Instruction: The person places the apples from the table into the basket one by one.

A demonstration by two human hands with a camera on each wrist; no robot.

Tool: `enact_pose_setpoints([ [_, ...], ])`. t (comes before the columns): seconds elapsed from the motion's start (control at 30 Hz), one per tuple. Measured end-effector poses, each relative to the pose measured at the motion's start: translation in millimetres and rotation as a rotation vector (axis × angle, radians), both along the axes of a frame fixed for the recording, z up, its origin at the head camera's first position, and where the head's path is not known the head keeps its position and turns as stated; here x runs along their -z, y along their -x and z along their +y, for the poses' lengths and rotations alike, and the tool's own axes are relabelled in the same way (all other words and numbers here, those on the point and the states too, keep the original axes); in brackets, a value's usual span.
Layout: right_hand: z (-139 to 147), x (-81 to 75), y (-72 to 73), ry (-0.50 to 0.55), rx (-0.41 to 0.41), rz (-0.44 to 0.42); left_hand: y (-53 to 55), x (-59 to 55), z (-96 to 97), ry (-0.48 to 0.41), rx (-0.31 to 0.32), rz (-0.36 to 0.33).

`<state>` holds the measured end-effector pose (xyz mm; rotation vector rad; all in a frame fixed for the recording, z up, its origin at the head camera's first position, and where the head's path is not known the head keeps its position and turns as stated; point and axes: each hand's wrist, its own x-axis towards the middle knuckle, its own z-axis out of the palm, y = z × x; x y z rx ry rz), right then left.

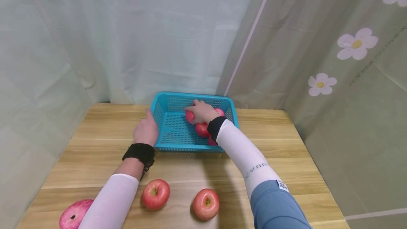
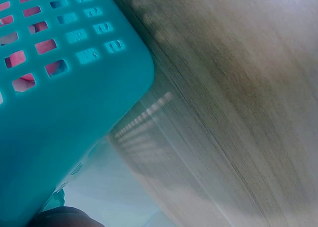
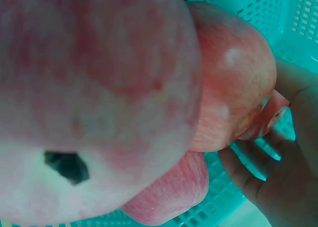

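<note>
My right hand (image 1: pixel 203 111) reaches into a blue plastic basket (image 1: pixel 187 147) and holds a red apple (image 1: pixel 190 116) above its bottom. In the right wrist view, this apple (image 3: pixel 266 118) sits between thumb and fingers, partly hidden behind nearer apples. Under and beside that hand, more apples (image 1: pixel 202 130) lie in the basket's right half. At the basket's left side is my left hand (image 1: pixel 146 130), one finger extended along the outer wall; its other fingers are hidden. The left wrist view shows the basket wall (image 2: pixel 74 117) close up and a dark fingertip (image 2: pixel 64 218) below.
Two red apples, one left (image 1: pixel 156 194) and one right (image 1: pixel 206 204), stand on the wooden table (image 1: pixel 267 144) before the basket. A pinker apple (image 1: pixel 75 215) is partly covered by the left sleeve. A pale curtain (image 1: pixel 178 38) hangs behind the table.
</note>
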<state>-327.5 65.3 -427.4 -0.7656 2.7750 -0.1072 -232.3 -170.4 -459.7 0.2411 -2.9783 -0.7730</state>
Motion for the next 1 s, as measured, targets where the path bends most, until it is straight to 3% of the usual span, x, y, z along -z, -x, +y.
enact_pose_setpoints([
  [0.23,3,-2.8,-2.0,0.005,-0.002,-0.021,-2.1,-2.6,0.3,-0.012,0.017,-0.005],
  [0.43,16,-25.6,-12.9,0.095,0.044,-0.169,-4.2,-1.5,-1.9,0.0,0.02,-0.006],
  [0.57,41,-40.6,-25.2,0.194,0.019,-0.22,-3.5,-2.4,-4.0,0.004,0.023,-0.012],
  [0.8,93,-44.5,-51.2,0.323,0.015,-0.166,-1.2,-4.3,-12.0,-0.005,0.034,-0.001],
  [1.0,125,-32.5,-67.5,0.481,0.058,-0.013,-0.5,-5.4,-14.3,-0.022,0.052,0.0],
])
